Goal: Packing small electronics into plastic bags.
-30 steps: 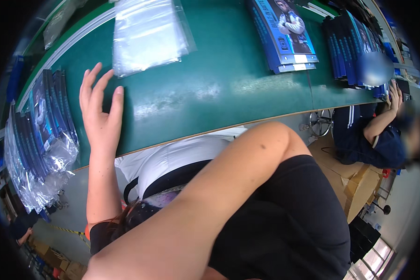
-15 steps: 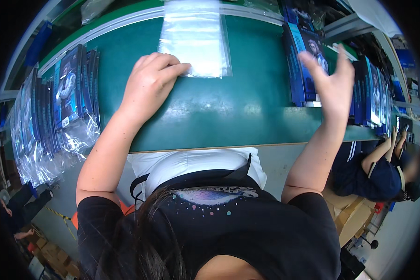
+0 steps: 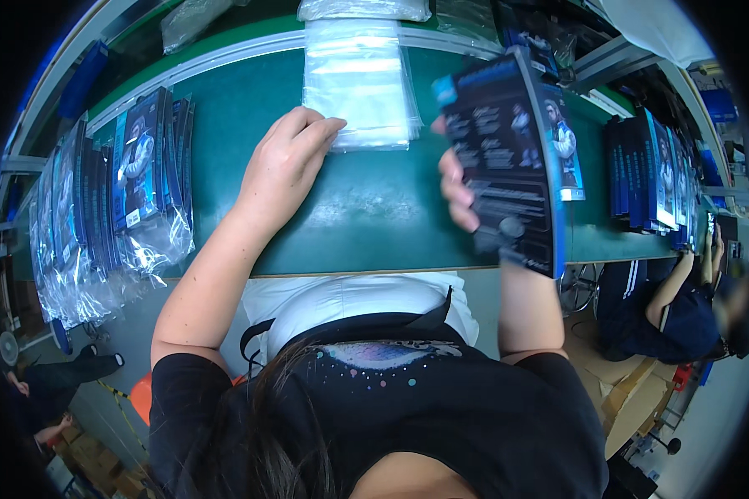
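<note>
A flat dark blue box point(image 3: 508, 150) is raised over the right side of the green table point(image 3: 349, 216), held upright in my right hand point(image 3: 458, 191). My fingers wrap round its left edge, while the rest of that hand is hidden behind it. Toward the far edge lies a stack of clear plastic bags point(image 3: 362, 83). At the near left corner of these bags is my left hand point(image 3: 291, 158), its fingers pressed together on the plastic. Partly covered by the raised box, another blue box point(image 3: 569, 158) with a figure printed on it stands behind.
On the left stand several blue boxes point(image 3: 141, 170) in clear plastic wrapping. A row of unwrapped blue boxes point(image 3: 632, 175) stands at the right. Beyond it, a co-worker point(image 3: 666, 308) sits by an open cardboard carton point(image 3: 624, 395). Metal rails point(image 3: 250, 58) run along the table's far side.
My right hand, previously open by the boxes at the right, has taken a blue box and brought it left. My left hand stays at the bags' corner; the whole view has shifted slightly.
</note>
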The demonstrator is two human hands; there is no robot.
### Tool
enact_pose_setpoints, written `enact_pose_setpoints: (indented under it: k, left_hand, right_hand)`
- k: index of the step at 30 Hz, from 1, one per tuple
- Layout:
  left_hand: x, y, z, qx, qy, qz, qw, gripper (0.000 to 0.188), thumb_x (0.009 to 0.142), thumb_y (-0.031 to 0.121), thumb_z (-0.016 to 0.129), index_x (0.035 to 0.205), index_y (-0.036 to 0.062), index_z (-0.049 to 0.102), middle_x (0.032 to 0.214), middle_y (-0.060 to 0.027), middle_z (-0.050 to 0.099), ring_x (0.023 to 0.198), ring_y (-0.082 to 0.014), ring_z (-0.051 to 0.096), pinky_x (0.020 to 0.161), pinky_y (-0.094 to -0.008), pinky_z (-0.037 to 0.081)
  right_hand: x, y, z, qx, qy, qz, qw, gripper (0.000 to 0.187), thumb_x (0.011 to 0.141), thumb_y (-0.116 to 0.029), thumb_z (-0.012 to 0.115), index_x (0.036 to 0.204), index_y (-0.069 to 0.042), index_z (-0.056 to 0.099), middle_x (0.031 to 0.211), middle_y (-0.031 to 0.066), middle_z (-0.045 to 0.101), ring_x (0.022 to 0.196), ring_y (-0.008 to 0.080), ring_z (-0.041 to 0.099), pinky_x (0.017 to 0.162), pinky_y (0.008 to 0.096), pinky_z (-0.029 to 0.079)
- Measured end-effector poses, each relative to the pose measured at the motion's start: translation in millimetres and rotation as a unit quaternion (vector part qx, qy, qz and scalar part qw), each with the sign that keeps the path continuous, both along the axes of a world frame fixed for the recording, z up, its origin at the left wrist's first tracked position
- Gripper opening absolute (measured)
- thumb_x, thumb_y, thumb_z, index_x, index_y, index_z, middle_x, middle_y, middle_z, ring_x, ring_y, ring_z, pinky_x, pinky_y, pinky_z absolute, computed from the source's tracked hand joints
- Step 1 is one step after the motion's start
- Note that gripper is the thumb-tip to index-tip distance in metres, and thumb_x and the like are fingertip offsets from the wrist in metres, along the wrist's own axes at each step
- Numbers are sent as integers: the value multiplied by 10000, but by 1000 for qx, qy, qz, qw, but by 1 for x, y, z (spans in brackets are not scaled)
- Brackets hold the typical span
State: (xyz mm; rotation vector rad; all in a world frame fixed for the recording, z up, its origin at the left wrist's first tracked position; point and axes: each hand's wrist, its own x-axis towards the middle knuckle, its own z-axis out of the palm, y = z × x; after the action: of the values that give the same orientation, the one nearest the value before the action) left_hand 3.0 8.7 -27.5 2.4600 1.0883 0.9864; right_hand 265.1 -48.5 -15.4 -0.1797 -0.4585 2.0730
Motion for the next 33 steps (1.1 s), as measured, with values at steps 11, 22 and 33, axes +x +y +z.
enact_pose_setpoints:
  k: [11,22,33]
  left_hand:
    - [2,-5,19,-123,-55,9,991,119,742,46,690,859,30,705,791,-88,581,687,-194,574,650,-271,464]
    - [-18,-5,26,-405,-170,59,896,164,831,6,603,971,-47,671,789,-57,643,683,-100,616,642,-216,505]
    - [-5,-25,21,2,-7,-2,1000,288,763,-46,617,1018,73,672,734,-93,574,649,-236,571,583,-329,468]
  right_hand:
    - [-56,-12,1,-25,-188,12,982,688,790,7,621,1379,96,277,1207,217,551,1032,225,611,915,319,482]
    - [-48,-17,-2,-1,-318,-138,938,586,816,16,613,1340,92,363,1207,164,567,1036,176,599,883,282,492]
    - [-57,-28,1,11,-427,-184,885,644,840,-14,610,1372,83,262,1175,181,532,1057,183,541,907,290,441]
